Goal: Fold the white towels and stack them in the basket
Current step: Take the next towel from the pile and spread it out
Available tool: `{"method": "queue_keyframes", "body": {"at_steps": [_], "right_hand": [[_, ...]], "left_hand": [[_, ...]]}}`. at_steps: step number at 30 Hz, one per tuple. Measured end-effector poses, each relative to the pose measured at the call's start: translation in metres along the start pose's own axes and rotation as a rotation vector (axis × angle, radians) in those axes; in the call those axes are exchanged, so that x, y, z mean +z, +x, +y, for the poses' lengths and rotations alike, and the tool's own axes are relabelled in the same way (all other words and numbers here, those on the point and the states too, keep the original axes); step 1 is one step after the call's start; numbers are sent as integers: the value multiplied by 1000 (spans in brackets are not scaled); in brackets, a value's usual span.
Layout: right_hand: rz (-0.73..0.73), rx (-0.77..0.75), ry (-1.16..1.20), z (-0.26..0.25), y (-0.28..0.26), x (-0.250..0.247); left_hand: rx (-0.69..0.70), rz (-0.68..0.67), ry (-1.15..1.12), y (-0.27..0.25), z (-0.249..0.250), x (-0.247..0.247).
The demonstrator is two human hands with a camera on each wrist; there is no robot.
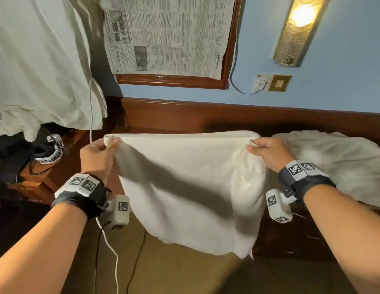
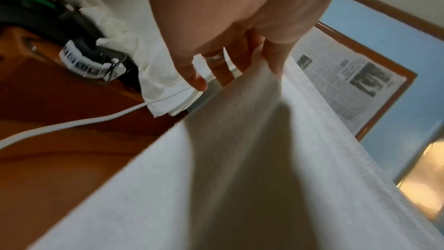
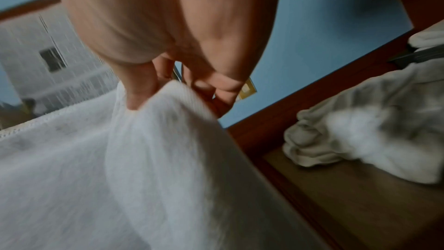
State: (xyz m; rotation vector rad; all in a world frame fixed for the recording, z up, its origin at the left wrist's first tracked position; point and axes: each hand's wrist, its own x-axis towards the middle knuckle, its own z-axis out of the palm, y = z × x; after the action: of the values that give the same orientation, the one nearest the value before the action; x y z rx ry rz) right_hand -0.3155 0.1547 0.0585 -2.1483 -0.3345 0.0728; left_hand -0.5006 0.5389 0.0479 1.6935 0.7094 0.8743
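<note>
A white towel [image 1: 185, 187] hangs in the air in front of me, stretched flat by its top edge. My left hand [image 1: 100, 151] pinches the towel's upper left corner and my right hand [image 1: 265, 150] pinches the upper right corner. In the left wrist view the left hand [image 2: 240, 60] has its thumb and fingers closed on the hemmed edge of the towel [image 2: 240, 178]. In the right wrist view the right hand [image 3: 168, 83] bunches the towel [image 3: 120, 168] between thumb and fingers. A heap of crumpled white towels [image 1: 333, 164] lies on the wooden surface at right. No basket is in view.
A dark wooden desk [image 1: 301, 236] with a raised back runs along the blue wall. A framed newspaper [image 1: 168, 35] and a lit wall lamp [image 1: 299, 28] hang above. A white sheet [image 1: 36, 60] drapes at left over dark gear and cables. White and black cables [image 1: 112, 251] trail down below the left wrist.
</note>
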Motion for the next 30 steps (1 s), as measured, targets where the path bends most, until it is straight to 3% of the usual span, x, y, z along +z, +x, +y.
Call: {"method": "queue_keyframes", "body": {"at_steps": [3, 6, 8, 11, 17, 19, 24, 30], "right_hand": [[23, 65, -162, 33, -19, 13], [110, 153, -300, 70, -46, 22], [158, 226, -350, 90, -65, 28], [274, 315, -362, 110, -83, 36], [351, 482, -360, 118, -90, 32], [459, 501, -288, 112, -89, 37], [840, 432, 250, 86, -80, 54], [909, 434, 630, 55, -42, 53]], "left_hand": [[25, -138, 294, 17, -15, -13], [-75, -256, 561, 29, -53, -29], [-185, -262, 657, 29, -82, -43], [-337, -159, 722, 21, -109, -66], [-551, 214, 575, 22, -118, -84], [-499, 228, 511, 16, -115, -83], [-365, 352, 165, 16, -105, -72], [-296, 360, -224, 39, -73, -45]]}}
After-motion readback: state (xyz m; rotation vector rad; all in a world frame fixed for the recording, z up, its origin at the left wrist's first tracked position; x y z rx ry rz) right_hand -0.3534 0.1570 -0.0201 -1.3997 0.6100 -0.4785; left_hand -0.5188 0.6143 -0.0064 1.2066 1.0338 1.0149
